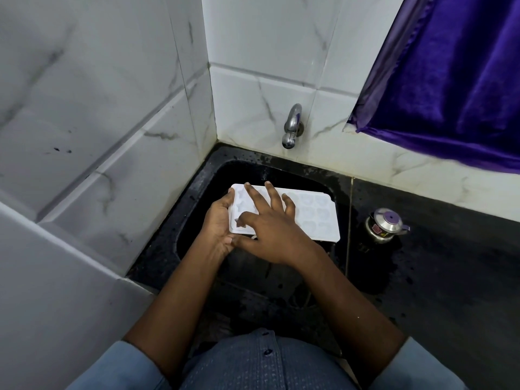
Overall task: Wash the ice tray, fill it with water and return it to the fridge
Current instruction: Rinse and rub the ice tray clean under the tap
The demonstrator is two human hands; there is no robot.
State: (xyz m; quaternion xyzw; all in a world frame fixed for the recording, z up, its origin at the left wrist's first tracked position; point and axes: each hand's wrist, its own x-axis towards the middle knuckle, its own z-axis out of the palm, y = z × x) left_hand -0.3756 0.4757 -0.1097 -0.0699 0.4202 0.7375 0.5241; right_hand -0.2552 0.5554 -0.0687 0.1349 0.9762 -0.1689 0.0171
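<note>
The left hand (pixel 219 222) had the white ice tray (pixel 318 216) by its left short end, fingers and thumb curled round that edge in a firm hold. The right hand (pixel 271 232) lay across the tray's upper face with its fingers (pixel 274 197) straight and spread wide, pressing flat on the moulds and gripping nothing. The two hands touched at the tray's near left corner. The tray was held about level, moulds up, over the far half of the black sink (pixel 168 250) and clear of its bottom. Its right half was uncovered, and I could make out star-shaped cups by the left hand and what looked like heart-shaped ones farther right. A chrome tap (pixel 292 126) stuck out of the white marble-patterned tiled wall (pixel 112 108) just behind the sink, a little beyond the tray's far edge; whether water was running from it I could not tell. The sink sat in a corner, let into a dark counter (pixel 450 263) speckled with droplets. On that counter, to the right of the tray and apart from it, stood a small steel pot (pixel 384 225) with a lid and a purple knob. A purple curtain (pixel 450 80) hung at the upper right, and the person's blue shirt (pixel 261 364) showed nearest of all — both sleeves pushed up off the forearms.
</note>
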